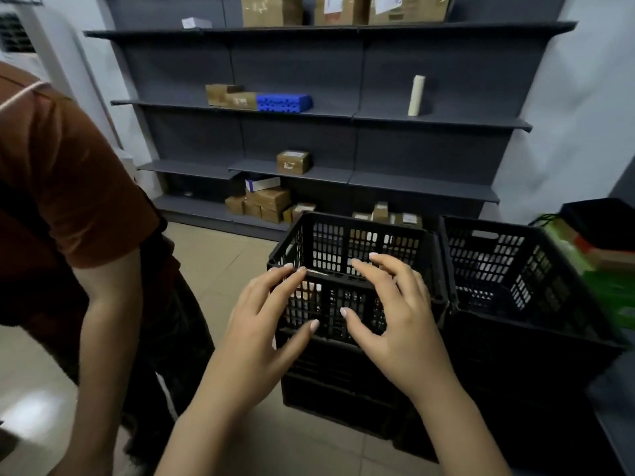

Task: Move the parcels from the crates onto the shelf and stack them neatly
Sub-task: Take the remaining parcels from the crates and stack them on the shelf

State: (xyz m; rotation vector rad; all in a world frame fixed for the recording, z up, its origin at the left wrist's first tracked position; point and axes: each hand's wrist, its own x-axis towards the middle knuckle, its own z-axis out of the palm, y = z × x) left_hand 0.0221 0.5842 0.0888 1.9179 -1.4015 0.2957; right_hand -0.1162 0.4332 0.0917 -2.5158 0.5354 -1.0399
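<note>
Two black slatted crates stand on dark lower crates in front of me: a left crate point(343, 235) and a right crate point(488, 255). My left hand point(264, 324) and my right hand point(395, 314) hover at the left crate's near wall, fingers spread, holding nothing. Light parcels show dimly through the slats. The grey shelf unit point(378, 118) behind carries brown parcels: one point(293, 162) on a middle shelf, a cluster point(264, 204) at the bottom, more with a blue box point(283, 103) higher up.
Another person in a brown shirt point(62, 187) stands close on my left. A white roll point(416, 95) stands upright on the upper right shelf. Green and red packages point(591, 255) lie right of the crates. Beige floor tiles point(223, 255) lie between the person and the crates.
</note>
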